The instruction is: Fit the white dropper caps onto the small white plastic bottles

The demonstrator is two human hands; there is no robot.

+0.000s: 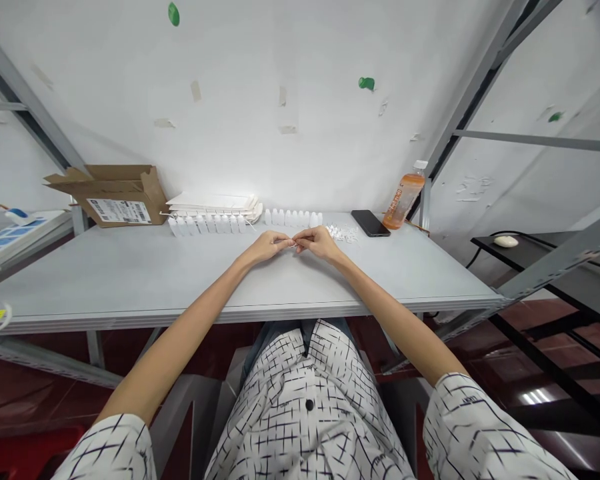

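Note:
Over the middle of the table, my left hand [270, 247] and my right hand [317, 242] meet fingertip to fingertip. Both are closed in a pinch on a small white piece [294, 245], mostly covered by the fingers, so its exact kind is hidden. Just right of my right hand lies a scatter of small white plastic parts [345, 233]. Behind my hands stands a row of small white bottles [293, 218]. Further left is another row of little white bottles [207, 225], with thin white strips sticking out at its ends.
An opened cardboard box [117, 197] and a stack of white sheets [215, 202] sit along the wall. To the right are a black phone [371, 223] and a bottle of orange drink [405, 197]. Metal posts [460, 120] frame the grey table [130, 273].

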